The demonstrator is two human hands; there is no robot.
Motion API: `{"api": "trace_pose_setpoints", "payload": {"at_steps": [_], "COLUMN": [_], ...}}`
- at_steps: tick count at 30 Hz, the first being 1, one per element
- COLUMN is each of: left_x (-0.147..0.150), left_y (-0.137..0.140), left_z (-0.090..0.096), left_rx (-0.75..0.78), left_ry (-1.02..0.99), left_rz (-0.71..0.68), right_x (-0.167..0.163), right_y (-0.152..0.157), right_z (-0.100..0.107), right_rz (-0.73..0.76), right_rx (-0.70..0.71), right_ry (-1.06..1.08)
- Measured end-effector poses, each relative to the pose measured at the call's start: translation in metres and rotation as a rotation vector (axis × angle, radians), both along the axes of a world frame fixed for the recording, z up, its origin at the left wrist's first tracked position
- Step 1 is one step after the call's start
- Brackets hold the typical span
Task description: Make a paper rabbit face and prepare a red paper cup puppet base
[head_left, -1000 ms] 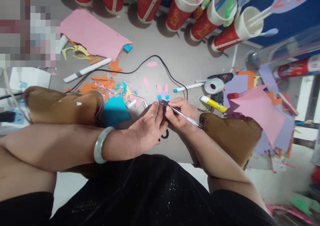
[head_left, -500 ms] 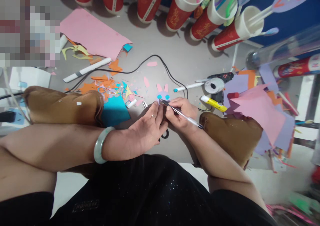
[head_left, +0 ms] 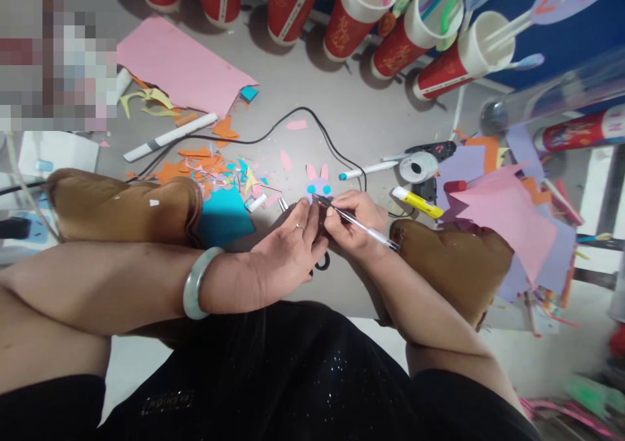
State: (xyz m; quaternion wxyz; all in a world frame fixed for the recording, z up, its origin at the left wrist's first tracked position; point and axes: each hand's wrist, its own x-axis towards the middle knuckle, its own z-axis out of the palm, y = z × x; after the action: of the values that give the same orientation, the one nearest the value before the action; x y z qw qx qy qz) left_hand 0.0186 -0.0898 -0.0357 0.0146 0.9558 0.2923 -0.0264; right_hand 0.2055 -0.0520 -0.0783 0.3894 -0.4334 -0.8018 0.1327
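Observation:
A small paper rabbit face lies on the table, lilac with pink ears and blue round eyes. Fingers of my left hand stretch flat against its lower edge, steadying it. My right hand is closed round a pen with a clear barrel, its tip at the lower part of the face. Beneath my left hand lies a pair of scissors; a black handle loop and the metal tips show, the rest is covered. Two loose pink paper pieces lie just beyond the rabbit.
Red paper cups line the back, some holding paper-topped sticks. Paper scraps and a teal sheet lie left; a yellow glue-stick-like tube, tape roll and pink paper lie right. A black cable crosses between. Brown cushions flank my arms.
Almost nothing differs. The pen tip has shifted very slightly at the rabbit's lower face; my left hand stays in place.

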Motion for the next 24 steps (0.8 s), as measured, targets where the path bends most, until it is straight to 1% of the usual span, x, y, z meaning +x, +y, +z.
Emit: {"api": "trace_pose_setpoints", "payload": {"at_steps": [6,11,15,17,19,22,24], "left_x": [-0.0007,-0.0007,-0.0016,-0.0020,-0.0019,-0.0012,-0.0007], "left_y": [-0.0028,-0.0031,-0.0028,-0.0029,-0.0030,-0.0028,-0.0021], "left_z": [0.0005,-0.0019,-0.0036,-0.0036,-0.0032,-0.0030,-0.0031], "left_rx": [-0.031,0.026,0.048,0.048,0.040,0.021,0.006], "left_ry": [-0.023,0.010,0.003,0.000,-0.002,-0.003,0.003], "left_rz": [0.024,0.014,0.005,-0.003,-0.002,0.012,0.010], "right_x": [0.0008,0.0003,0.0019,0.0026,0.0029,0.0039,0.0054], "right_y": [0.0011,0.0020,-0.0017,-0.0039,-0.0047,-0.0025,0.0002], "right_z": [-0.0009,0.0004,0.0034,0.0028,0.0005,-0.0032,-0.0033], "right_rz": [0.000,-0.003,0.032,0.039,0.040,0.093,0.107], "right_rx": [0.008,0.029,0.040,0.071,0.138,0.255,0.286], "right_ry": [-0.016,0.010,0.051,0.056,0.072,0.092,0.089]}}
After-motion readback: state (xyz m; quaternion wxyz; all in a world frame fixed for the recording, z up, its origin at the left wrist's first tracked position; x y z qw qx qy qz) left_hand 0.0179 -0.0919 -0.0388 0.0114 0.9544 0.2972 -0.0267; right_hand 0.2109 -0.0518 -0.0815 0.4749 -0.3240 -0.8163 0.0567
